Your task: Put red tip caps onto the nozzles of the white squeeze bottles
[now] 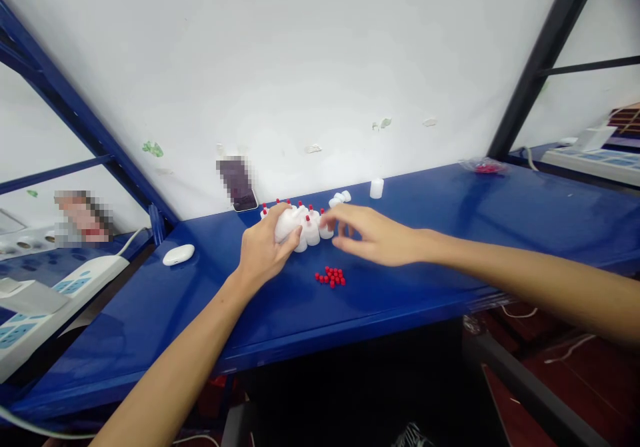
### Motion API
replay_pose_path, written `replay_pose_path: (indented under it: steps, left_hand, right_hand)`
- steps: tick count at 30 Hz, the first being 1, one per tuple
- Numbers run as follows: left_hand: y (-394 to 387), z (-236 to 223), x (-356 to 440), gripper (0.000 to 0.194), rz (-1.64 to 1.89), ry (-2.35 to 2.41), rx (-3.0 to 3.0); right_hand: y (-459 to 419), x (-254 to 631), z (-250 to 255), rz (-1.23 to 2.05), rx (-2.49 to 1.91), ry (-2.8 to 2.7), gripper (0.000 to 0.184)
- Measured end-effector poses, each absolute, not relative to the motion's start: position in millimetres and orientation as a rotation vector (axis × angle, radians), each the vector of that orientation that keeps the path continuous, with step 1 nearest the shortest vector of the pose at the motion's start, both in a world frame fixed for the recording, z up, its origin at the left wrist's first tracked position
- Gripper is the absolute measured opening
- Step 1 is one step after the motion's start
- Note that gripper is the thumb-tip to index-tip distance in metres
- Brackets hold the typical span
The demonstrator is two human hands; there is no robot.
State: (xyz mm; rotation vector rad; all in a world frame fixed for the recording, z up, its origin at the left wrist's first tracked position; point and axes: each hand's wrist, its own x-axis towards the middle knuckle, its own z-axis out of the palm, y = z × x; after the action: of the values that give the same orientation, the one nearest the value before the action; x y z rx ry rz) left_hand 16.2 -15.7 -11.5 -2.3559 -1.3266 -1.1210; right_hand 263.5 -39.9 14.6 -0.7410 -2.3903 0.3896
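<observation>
My left hand (pixel 267 247) is closed around a small white plastic bottle (pixel 287 225), held tilted over a cluster of similar bottles. Red tips top several white bottles (pixel 313 234) standing close together beside and behind that hand. Just right of the cluster is my right hand (pixel 367 234), its thumb and fingers bent but apart, with nothing visible between them. Its fingertips are close to a red-tipped bottle at the cluster's edge; whether they touch it I cannot tell. A loose pile of small red caps (pixel 333 276) lies on the blue table in front of the bottles.
White pieces (pixel 340 198) lie behind the cluster, and a white bottle-like piece (pixel 377 188) stands near the wall. A phone (pixel 240 184) leans on the wall. A white case (pixel 179 255) lies left. A clear bag (pixel 483 166) with red pieces sits back right on the blue table (pixel 425 287).
</observation>
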Motion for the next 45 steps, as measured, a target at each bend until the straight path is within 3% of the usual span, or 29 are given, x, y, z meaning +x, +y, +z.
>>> replay_pose_path:
  steps: [2,16,21,29,40,45]
  left_hand:
    - [-16,-11,16,0.041,-1.104,-1.330,-2.379]
    - [-18,-16,20,0.044,-0.778,-1.194,-2.609]
    - [-21,-12,22,0.038,-0.608,-1.187,-2.679]
    - [-25,-9,24,0.036,-0.550,-1.153,-2.743]
    - [-24,-10,21,0.028,-0.579,-1.114,-2.835]
    - [-24,-9,22,0.026,-0.518,-1.162,-2.803]
  right_hand:
    - [-42,273,8,0.381,-0.700,-2.597,0.022]
    - [-41,281,-5,0.218,-0.663,-2.866,0.010]
    - [-41,279,2,-0.054,-0.752,-3.008,0.014]
    - [-28,272,10,0.051,-0.819,-2.481,0.025]
    - [-21,261,4,-0.215,-0.768,-2.646,0.030]
    - [-16,253,-6,-0.090,-0.728,-2.597,0.027]
